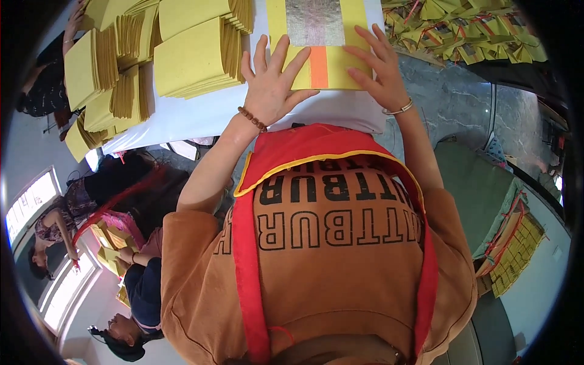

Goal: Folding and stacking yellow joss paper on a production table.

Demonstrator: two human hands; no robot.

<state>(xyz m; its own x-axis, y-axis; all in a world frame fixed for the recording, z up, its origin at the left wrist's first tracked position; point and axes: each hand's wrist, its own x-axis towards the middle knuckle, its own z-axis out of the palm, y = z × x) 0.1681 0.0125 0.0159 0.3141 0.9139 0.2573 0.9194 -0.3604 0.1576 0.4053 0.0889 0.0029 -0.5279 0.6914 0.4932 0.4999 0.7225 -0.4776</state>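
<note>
On the white-covered table (182,121) in front of me lies a yellow paper sheet (337,76) bearing a silver foil square (314,23) and an orange strip (319,68). My left hand (271,82) rests with fingers spread over the sheet's left side, its thumb stretched along the near edge. My right hand (381,70) reaches over the right side with fingers apart, the fingertips on the yellow paper. Neither hand grips anything. Whether the sheet is single or tops a stack cannot be made out.
Fanned stacks of yellow paper (198,58) stand to the left. At the far right lies a heap of folded yellow paper pieces (468,30) with red bits. Co-workers (143,292) sit at the lower left. A green-covered bundle (474,188) stands to my right, beside strung yellow pieces (518,252).
</note>
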